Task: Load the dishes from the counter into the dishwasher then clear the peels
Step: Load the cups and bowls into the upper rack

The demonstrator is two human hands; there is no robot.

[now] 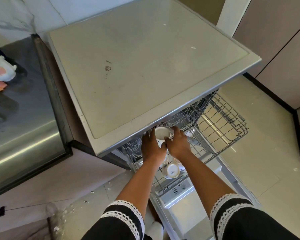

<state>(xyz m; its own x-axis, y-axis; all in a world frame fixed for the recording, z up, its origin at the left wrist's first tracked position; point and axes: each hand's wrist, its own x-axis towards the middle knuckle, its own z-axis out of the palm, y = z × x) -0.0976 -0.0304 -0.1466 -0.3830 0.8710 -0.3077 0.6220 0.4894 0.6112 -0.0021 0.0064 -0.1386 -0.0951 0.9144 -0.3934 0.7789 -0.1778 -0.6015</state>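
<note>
White cup (162, 133), upturned with its base facing up, held between left hand (151, 146) and right hand (177, 144), both curled round its sides, over the pulled-out upper rack (220, 118) of the dishwasher (197, 201), just beneath the front edge of the worktop (137, 66). Likely ceramic: light, stiff, smooth, prone to chipping against wire. Best gripped round the wall, not the rim. More upturned cups (171, 171) already seated in the rack below the wrists.
</note>
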